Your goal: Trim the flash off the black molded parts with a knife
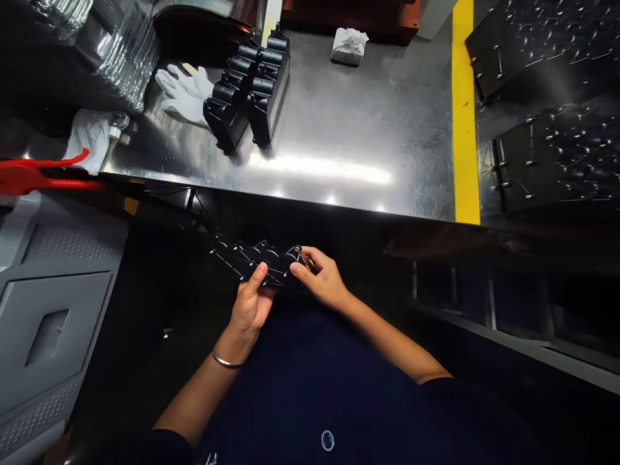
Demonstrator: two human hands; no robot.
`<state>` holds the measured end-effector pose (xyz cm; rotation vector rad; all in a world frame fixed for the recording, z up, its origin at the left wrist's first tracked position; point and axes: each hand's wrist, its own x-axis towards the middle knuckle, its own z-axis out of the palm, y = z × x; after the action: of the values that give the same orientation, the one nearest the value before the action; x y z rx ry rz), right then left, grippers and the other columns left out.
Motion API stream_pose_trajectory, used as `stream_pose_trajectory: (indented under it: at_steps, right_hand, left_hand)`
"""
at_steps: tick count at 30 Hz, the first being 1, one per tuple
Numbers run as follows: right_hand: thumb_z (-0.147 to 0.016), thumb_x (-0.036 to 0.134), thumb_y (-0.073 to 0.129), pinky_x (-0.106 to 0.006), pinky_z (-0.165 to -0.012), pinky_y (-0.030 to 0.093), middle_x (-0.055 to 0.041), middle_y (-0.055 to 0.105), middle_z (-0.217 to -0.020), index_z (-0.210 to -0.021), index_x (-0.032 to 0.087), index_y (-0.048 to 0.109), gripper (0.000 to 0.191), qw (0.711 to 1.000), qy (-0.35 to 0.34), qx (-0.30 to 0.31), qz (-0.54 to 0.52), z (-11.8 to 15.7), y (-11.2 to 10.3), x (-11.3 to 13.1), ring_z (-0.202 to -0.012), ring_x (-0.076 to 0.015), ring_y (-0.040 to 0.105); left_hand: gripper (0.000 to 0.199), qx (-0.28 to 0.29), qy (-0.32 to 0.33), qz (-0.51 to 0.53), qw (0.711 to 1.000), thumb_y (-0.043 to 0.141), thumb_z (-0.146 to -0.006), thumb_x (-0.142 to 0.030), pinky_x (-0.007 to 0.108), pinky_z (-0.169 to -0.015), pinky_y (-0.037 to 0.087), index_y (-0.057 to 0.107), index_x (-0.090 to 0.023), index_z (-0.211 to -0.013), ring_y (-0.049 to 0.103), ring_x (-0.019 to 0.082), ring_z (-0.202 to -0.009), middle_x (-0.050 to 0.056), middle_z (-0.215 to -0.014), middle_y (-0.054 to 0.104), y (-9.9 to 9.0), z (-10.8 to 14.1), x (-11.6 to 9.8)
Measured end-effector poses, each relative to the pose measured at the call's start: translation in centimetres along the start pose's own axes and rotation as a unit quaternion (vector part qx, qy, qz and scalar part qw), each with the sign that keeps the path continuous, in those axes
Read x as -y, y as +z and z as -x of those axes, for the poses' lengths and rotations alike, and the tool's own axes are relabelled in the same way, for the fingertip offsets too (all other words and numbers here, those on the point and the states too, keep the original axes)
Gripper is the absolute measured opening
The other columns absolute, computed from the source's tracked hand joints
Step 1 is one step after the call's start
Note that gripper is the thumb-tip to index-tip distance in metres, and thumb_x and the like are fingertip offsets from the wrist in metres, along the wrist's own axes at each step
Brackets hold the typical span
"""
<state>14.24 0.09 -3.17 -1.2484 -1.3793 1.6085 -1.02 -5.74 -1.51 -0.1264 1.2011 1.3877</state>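
Between left hand (250, 305) and right hand (322, 278) sits a gripped black molded part (259, 263).

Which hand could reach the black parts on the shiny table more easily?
Probably the left hand. It sits almost straight below the row of black parts on the steel table, while the right hand is farther to the side. Both hands hold the black part, though.

White gloves (183, 95) lie beside what look like black housings (247, 90) on a steel table (349, 116).
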Motion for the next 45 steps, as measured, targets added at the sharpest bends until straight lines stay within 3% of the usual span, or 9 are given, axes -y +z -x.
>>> stream_pose_trajectory:
  at_steps: [3, 5, 10, 22, 27, 31, 37, 40, 45]
  right_hand:
    - [-0.092, 0.059, 0.049, -0.022, -0.052, 0.049, -0.0035, 0.063, -0.089, -0.108, 0.020, 0.065, 0.046, 0.999, -0.034, -0.030, -0.015, 0.1, 0.5, -0.5, -0.064, -0.0096, 0.057]
    - [-0.096, 0.053, 0.045, -0.024, -0.051, 0.049, -0.0027, 0.063, -0.085, -0.110, 0.020, 0.067, 0.042, 0.997, -0.069, -0.037, 0.006, 0.0, 0.1, -0.6, -0.057, -0.0086, 0.055]
    - [-0.096, 0.042, 0.052, -0.032, -0.073, 0.053, -0.0034, 0.063, -0.080, -0.109, 0.020, 0.073, 0.033, 0.983, -0.164, -0.045, 0.068, 0.4, -0.8, -0.1, -0.076, -0.0146, 0.060]
    - [-0.083, 0.050, 0.067, -0.028, -0.062, 0.046, -0.0006, 0.059, -0.073, -0.074, 0.020, 0.059, 0.032, 0.990, -0.123, -0.062, -0.013, 0.2, -0.6, -1.0, -0.066, -0.0124, 0.055]
    - [-0.078, 0.057, 0.069, -0.027, -0.060, 0.044, 0.0021, 0.055, -0.066, -0.068, 0.020, 0.054, 0.041, 0.987, -0.079, -0.138, -0.025, -0.9, -1.2, -1.7, -0.061, -0.0108, 0.050]
    - [-0.081, 0.053, 0.068, -0.027, -0.060, 0.045, 0.0012, 0.057, -0.069, -0.070, 0.020, 0.055, 0.038, 0.991, -0.110, -0.067, -0.047, 0.1, -1.4, -0.7, -0.062, -0.0107, 0.051]
    - [-0.087, 0.035, 0.068, -0.026, -0.060, 0.045, 0.0007, 0.057, -0.072, -0.076, 0.020, 0.058, 0.021, 0.980, -0.174, 0.006, -0.091, 1.5, -1.2, 1.0, -0.062, -0.0100, 0.053]
    - [-0.086, 0.038, 0.068, -0.026, -0.060, 0.045, 0.0006, 0.059, -0.073, -0.076, 0.020, 0.059, 0.023, 0.984, -0.162, 0.011, -0.077, 1.0, -1.3, 0.6, -0.063, -0.0100, 0.054]
    - [-0.085, 0.051, 0.066, -0.023, -0.054, 0.041, 0.0017, 0.058, -0.065, -0.070, 0.019, 0.058, 0.037, 0.997, -0.070, 0.002, 0.032, 0.5, -2.6, 0.4, -0.057, -0.0090, 0.051]
  left_hand:
    - [0.004, -0.070, -0.035, 0.049, 0.996, 0.071, -0.082, -0.015, 0.023, -0.074, 0.060, 0.072, -0.016, -0.086, 0.073, 0.014, -0.074, 0.002, -0.084, 0.078, 1.0, 0.6, -0.3]
    - [0.008, -0.083, -0.080, 0.056, 0.992, 0.065, -0.087, -0.013, 0.021, -0.067, 0.060, 0.072, -0.016, -0.086, 0.073, 0.013, -0.070, 0.002, -0.082, 0.078, 1.3, 0.9, -0.7]
    - [0.012, -0.083, -0.132, 0.060, 0.986, 0.058, -0.092, -0.014, 0.023, -0.064, 0.062, 0.071, -0.015, -0.092, 0.073, 0.014, -0.068, 0.003, -0.083, 0.077, 1.6, 1.3, -1.0]
    - [0.013, -0.080, -0.156, 0.067, 0.982, 0.058, -0.091, -0.013, 0.025, -0.072, 0.063, 0.071, -0.014, -0.091, 0.073, 0.013, -0.068, 0.003, -0.083, 0.078, 1.6, 1.1, -0.8]
    - [0.009, -0.052, -0.187, 0.043, 0.980, 0.063, -0.087, -0.016, 0.034, -0.082, 0.064, 0.071, -0.013, -0.084, 0.076, 0.021, -0.078, 0.006, -0.081, 0.078, 0.9, 1.8, -1.0]
    - [0.008, -0.031, -0.152, 0.029, 0.988, 0.069, -0.082, -0.018, 0.037, -0.089, 0.062, 0.072, -0.014, -0.088, 0.076, 0.023, -0.088, 0.005, -0.085, 0.078, 0.7, 1.7, -1.0]
    - [0.008, -0.075, -0.138, 0.048, 0.987, 0.064, -0.085, -0.012, 0.031, -0.085, 0.062, 0.072, -0.012, -0.086, 0.074, 0.016, -0.072, 0.003, -0.080, 0.078, 1.3, 1.1, -0.9]
    - [0.011, -0.047, -0.125, 0.026, 0.991, 0.076, -0.075, -0.018, 0.032, -0.080, 0.063, 0.073, -0.012, -0.084, 0.073, 0.017, -0.067, 0.004, -0.078, 0.078, 0.7, 1.1, -0.9]
    - [0.037, 0.117, -0.102, -0.093, 0.983, 0.094, -0.048, -0.029, 0.032, -0.066, 0.063, 0.072, -0.015, -0.073, 0.073, 0.023, -0.064, 0.000, -0.058, 0.069, -1.2, 1.3, -2.1]
